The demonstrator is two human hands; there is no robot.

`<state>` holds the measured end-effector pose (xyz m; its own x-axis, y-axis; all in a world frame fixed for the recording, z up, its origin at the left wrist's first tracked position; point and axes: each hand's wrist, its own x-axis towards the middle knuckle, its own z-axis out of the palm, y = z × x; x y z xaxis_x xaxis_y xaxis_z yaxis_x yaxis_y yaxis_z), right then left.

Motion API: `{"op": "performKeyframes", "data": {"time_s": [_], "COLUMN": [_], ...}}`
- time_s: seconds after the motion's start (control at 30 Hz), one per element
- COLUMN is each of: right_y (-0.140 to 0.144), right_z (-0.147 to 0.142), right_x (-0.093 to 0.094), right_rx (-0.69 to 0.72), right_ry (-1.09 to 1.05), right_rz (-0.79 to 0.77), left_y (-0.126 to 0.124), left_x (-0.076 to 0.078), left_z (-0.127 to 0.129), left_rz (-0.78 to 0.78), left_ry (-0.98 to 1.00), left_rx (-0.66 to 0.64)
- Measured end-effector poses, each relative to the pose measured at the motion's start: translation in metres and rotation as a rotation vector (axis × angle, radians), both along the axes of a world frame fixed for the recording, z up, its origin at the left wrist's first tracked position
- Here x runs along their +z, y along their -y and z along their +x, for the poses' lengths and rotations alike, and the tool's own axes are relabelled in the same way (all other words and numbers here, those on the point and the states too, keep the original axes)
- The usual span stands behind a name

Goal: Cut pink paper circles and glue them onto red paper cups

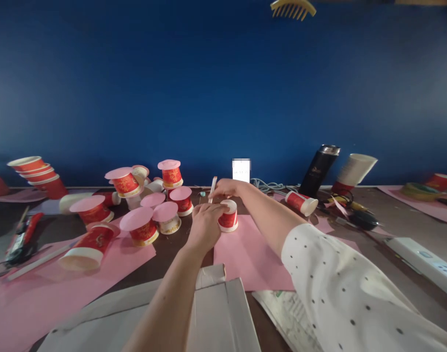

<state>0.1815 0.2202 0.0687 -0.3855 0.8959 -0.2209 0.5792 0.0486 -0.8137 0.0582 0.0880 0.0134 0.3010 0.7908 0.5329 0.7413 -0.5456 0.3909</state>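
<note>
Pink paper bears upturned cup (left hand steadying).

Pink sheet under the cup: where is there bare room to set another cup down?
The pink sheet is bare toward the camera from the red cup that the left hand steadies, between both forearms. The right hand holds a white pen behind it. Left, the capped cups crowd the table.

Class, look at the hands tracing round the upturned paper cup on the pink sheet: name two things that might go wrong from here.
1. The left hand only steadies the cup from one side; the cup might slide on the pink sheet and spoil the line drawn by the pen in the right hand.
2. The capped cups stand close by the left arm; a sideways move may topple them.
</note>
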Motion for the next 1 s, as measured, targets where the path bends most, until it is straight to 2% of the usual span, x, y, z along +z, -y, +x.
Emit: {"op": "performKeyframes", "data": {"time_s": [0.1,0.2,0.3,0.4,0.5,0.6,0.73,1.0], "right_y": [0.019,0.059,0.111,0.152,0.174,0.181,0.183,0.186], "right_z": [0.02,0.044,0.065,0.076,0.076,0.073,0.075,0.078], "right_x": [0.01,0.012,-0.002,-0.031,-0.06,-0.078,-0.083,-0.083], "right_rx": [-0.266,-0.426,-0.526,-0.648,-0.613,-0.457,-0.358,-0.388], "right_ry": [-0.24,-0.419,-0.603,-0.698,-0.7,-0.651,-0.523,-0.529], "right_rz": [0.195,0.305,0.322,0.29,0.3,0.441,0.583,0.576], "left_y": [-0.001,-0.001,-0.001,-0.001,-0.001,0.001,0.004,-0.002], "left_x": [-0.001,-0.002,-0.003,-0.005,-0.007,-0.007,-0.007,-0.018], "left_z": [-0.001,-0.001,-0.001,0.001,0.002,0.002,0.0,0.001], "left_rz": [0.008,0.033,0.057,0.058,0.092,0.118,0.135,0.176], "left_ry": [-0.017,-0.049,-0.057,-0.056,-0.035,-0.006,0.009,0.21], "left_rx": [0.007,0.003,-0.005,0.009,-0.023,-0.05,-0.054,0.038]}}
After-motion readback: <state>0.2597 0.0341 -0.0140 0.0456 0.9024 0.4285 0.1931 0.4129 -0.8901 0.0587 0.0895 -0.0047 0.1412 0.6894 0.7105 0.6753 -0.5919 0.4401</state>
